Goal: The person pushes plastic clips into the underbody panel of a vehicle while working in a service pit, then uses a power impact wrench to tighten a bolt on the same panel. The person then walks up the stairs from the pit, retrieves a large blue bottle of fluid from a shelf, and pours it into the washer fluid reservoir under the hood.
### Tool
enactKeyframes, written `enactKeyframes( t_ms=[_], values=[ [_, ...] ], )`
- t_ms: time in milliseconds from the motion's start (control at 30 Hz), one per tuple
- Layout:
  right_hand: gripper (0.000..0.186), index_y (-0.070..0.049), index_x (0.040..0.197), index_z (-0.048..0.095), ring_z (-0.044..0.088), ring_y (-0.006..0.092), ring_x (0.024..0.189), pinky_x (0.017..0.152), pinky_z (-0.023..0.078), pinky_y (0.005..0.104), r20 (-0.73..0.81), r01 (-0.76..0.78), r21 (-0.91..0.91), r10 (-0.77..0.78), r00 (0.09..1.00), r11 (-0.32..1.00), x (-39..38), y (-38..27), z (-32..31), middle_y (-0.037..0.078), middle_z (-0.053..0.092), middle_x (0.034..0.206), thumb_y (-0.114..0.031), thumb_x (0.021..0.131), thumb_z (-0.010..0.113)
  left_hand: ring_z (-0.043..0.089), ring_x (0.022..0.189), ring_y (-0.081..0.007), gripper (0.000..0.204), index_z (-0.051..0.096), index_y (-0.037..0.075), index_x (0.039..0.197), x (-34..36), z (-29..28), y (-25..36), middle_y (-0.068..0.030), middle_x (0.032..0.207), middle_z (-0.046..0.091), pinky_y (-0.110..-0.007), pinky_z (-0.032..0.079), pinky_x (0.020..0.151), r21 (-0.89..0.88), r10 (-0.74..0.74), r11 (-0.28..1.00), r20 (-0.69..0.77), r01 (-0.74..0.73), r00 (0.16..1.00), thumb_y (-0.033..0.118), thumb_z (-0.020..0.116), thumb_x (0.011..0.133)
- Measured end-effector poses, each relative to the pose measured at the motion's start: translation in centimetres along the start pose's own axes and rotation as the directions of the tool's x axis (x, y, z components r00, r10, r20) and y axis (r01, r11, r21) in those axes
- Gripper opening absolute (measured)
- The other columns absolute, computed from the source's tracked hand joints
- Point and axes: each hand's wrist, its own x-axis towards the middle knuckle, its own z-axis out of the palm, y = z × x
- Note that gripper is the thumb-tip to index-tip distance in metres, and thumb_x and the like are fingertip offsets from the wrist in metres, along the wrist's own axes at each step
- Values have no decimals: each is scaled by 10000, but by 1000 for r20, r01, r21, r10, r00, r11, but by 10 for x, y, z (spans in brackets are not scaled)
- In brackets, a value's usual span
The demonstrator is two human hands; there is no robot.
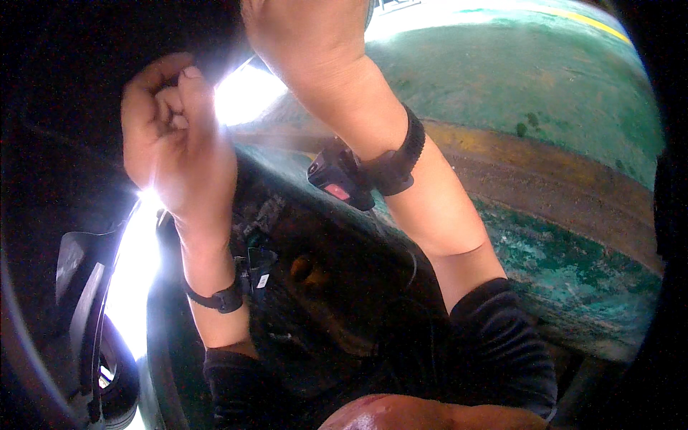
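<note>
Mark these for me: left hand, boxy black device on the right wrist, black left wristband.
Left hand [180,149]: head view, mid-hand, below the curled fingers.
Boxy black device [345,174]: head view, middle of its casing.
Black left wristband [229,299]: head view, on its clasp.

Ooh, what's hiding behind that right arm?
Past the right arm you can see green floor, crossed by a brown band with a yellowish edge. Whatever sits directly behind the arm is covered, so I can't tell what's there.
</note>
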Motion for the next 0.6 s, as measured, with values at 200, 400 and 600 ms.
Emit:
enactKeyframes(
  t_ms=[200, 400, 600],
  values=[
    [176, 46, 889, 550, 604, 497, 730, 664, 496, 523, 24, -112, 25, 111, 993, 993, 1, -6, -4, 275, 620, 753, -120, 913, 607, 526, 602, -14, 122, 639, -9, 1047, -1, -5, -4, 14, 665, 601, -165, 414, 575, 15, 46, 999, 21, -46, 999, 38, 645, 934],
    [375, 52, 758, 593, 652, 398, 676, 638, 495, 463, 118, -440, 26, 434, 893, 898, 7, -12, -16, 218, 621, 653, -280, 894, 704, 518, 614, -13, 122, 645, -9, 1044, 0, -7, 2, 19, 665, 602, -156, 409, 598, 52, 1, 999, 22, -2, 1000, 43, 642, 934],
    [399, -31, 744, 560, 442, 126, 469, 435, 334, 280, 496, -840, 480, 711, 498, 253, 30, 6, -26, 9, 496, 556, -348, 874, 764, 536, 617, -30, 122, 678, 30, 1015, 6, 8, 1, 18, 686, 626, -182, 430, 613, 55, 65, 996, 2, -65, 998, 98, 666, 915]
  ],
)
